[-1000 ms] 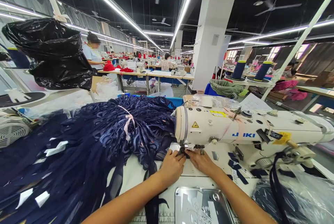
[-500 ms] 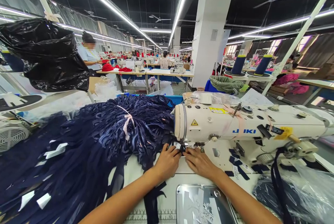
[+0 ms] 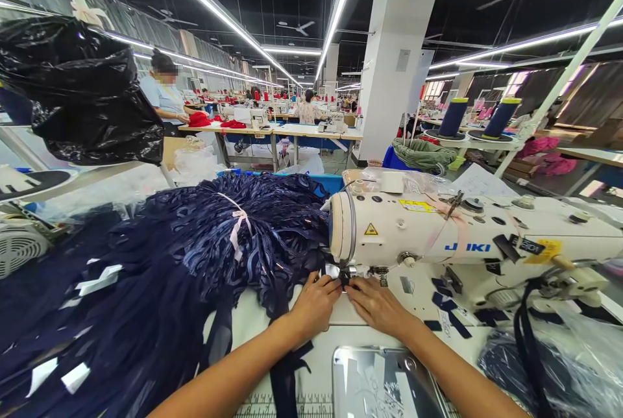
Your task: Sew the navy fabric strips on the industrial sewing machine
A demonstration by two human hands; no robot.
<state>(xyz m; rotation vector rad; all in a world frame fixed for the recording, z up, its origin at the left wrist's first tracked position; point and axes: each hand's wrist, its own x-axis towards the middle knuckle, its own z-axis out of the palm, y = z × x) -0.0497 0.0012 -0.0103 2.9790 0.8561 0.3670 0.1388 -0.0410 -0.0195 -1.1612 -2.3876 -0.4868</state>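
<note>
Beneath the needle end of a white sewing machine [image 3: 418, 230], a small dark fabric piece [image 3: 344, 280] lies between my fingertips. My left hand [image 3: 314, 304] presses on its left side with bent fingers close together. From the right, my right hand [image 3: 377, 304] holds it near the presser foot. A large tied bundle of navy strips [image 3: 228, 230] spreads to the left of the machine, and some strips hang down past my left forearm. How much of the small piece lies under my fingers is hidden.
A shiny metal tray [image 3: 370, 382] lies between my forearms. Small dark scraps [image 3: 450, 314] are on the machine bed at right, beside a plastic bag of dark material [image 3: 530, 359]. A black plastic bag [image 3: 82, 93] hangs at upper left. Another person [image 3: 165, 93] stands at a farther table.
The view has shifted slightly, so the machine and hands appear a little further right. Both hands stay at the needle area, with little visible movement against the machine.
</note>
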